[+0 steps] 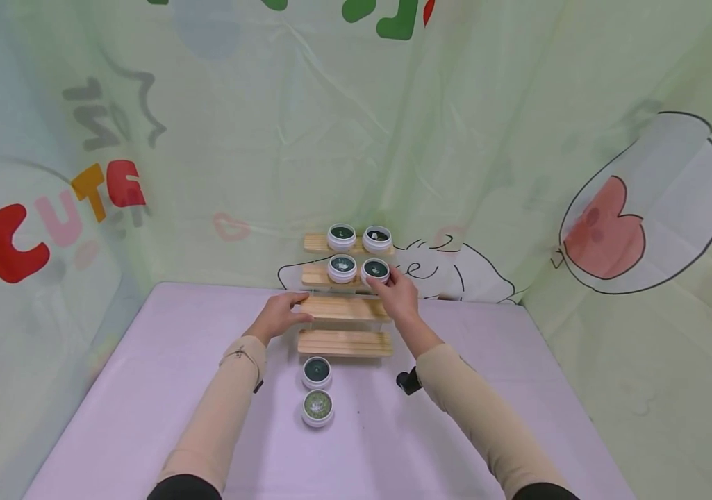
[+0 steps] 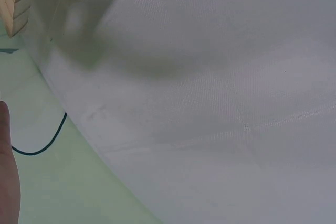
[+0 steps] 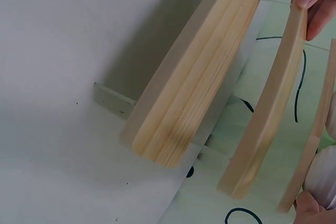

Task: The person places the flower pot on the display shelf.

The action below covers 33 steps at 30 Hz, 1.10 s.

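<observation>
A tiered wooden stand (image 1: 344, 343) has several slatted boards rising in steps toward the back. My left hand (image 1: 276, 317) pinches the left end of the second-lowest board (image 1: 346, 308); that grip also shows at the top of the right wrist view, with thumb and fingers around the board's end. On the tier above, my right hand (image 1: 401, 295) holds a small white round jar (image 1: 375, 269) with a dark top, at the right end. Beside it sits a similar jar (image 1: 342, 268). The top tier bears a left jar (image 1: 341, 237) and a right jar (image 1: 377, 239).
In front of the stand, a dark-topped jar (image 1: 317, 372) and a green-topped jar (image 1: 317, 407) rest on the pale lilac tabletop (image 1: 456, 417). A printed curtain (image 1: 330, 139) hangs close behind the stand. Clear supports (image 3: 113, 100) hold up the boards.
</observation>
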Each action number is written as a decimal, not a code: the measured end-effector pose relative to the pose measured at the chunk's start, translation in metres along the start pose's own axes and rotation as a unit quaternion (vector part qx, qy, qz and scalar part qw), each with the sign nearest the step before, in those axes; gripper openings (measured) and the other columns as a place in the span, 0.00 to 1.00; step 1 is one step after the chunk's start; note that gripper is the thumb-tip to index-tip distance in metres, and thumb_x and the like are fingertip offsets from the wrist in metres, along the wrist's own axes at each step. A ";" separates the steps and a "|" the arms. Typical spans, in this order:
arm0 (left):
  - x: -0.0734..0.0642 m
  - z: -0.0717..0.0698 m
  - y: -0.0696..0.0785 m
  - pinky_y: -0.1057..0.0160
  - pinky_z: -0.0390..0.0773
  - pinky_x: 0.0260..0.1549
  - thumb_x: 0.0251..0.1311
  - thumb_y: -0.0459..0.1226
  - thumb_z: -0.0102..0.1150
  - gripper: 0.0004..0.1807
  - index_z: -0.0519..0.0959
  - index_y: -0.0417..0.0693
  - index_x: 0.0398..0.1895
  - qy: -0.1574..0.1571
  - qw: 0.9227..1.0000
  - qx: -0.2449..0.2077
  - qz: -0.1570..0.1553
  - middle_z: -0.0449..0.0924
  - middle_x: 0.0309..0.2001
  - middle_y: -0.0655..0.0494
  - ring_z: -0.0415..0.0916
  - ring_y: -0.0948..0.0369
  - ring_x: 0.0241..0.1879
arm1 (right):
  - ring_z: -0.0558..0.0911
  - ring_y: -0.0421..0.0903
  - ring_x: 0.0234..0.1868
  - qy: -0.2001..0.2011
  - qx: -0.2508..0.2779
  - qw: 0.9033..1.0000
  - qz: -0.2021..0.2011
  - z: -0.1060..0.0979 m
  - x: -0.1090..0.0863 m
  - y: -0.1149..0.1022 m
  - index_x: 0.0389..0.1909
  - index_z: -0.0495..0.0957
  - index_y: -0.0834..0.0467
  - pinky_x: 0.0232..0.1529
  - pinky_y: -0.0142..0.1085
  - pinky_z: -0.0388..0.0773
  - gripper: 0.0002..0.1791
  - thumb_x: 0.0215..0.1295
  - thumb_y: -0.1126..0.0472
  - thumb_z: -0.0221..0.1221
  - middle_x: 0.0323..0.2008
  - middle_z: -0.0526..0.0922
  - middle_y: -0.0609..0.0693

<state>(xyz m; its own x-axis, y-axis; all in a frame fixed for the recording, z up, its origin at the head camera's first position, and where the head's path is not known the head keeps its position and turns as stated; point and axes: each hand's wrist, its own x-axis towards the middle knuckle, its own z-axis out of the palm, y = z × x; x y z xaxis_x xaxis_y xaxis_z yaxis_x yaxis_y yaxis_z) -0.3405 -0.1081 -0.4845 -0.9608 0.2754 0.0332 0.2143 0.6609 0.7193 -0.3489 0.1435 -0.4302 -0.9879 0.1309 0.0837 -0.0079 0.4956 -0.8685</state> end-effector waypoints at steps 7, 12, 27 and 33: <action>0.002 0.001 -0.003 0.51 0.69 0.64 0.57 0.40 0.69 0.35 0.70 0.35 0.66 0.001 1.000 -0.002 0.010 0.73 0.63 0.41 0.69 0.47 0.63 | 0.75 0.50 0.62 0.001 -0.010 1.000 -0.008 0.002 0.006 0.001 0.67 0.69 0.60 0.61 0.41 0.75 0.33 0.65 0.50 0.63 0.62 0.76 0.57; 0.000 -0.001 -0.002 0.51 0.69 0.65 0.58 0.39 0.69 0.35 0.69 0.34 0.66 0.002 1.000 -0.004 0.012 0.73 0.63 0.41 0.69 0.46 0.64 | 0.76 0.50 0.61 0.002 -0.018 1.000 -0.016 0.003 0.009 0.002 0.66 0.70 0.61 0.60 0.42 0.75 0.32 0.65 0.50 0.63 0.61 0.77 0.57; 0.001 0.000 -0.007 0.51 0.69 0.65 0.56 0.40 0.70 0.35 0.70 0.35 0.66 0.006 1.000 -0.004 0.021 0.73 0.63 0.42 0.70 0.47 0.63 | 0.72 0.51 0.66 0.001 0.001 1.000 -0.018 -0.001 -0.001 0.005 0.70 0.65 0.63 0.65 0.37 0.70 0.36 0.66 0.52 0.63 0.65 0.72 0.59; 0.004 0.001 -0.009 0.51 0.69 0.64 0.57 0.40 0.70 0.35 0.70 0.36 0.66 0.006 1.000 -0.003 0.020 0.74 0.63 0.42 0.70 0.47 0.63 | 0.69 0.52 0.68 0.001 0.019 1.000 -0.022 -0.005 -0.011 0.010 0.71 0.64 0.62 0.67 0.38 0.69 0.38 0.65 0.50 0.63 0.69 0.68 0.58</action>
<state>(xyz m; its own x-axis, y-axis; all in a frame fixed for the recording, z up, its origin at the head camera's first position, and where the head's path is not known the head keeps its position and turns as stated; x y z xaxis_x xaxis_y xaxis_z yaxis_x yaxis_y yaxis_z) -0.3461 -0.1120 -0.4918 -0.9537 0.2925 0.0696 0.2505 0.6452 0.7218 -0.3373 0.1516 -0.4376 -0.9861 0.1121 0.1229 -0.0569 0.4671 -0.8824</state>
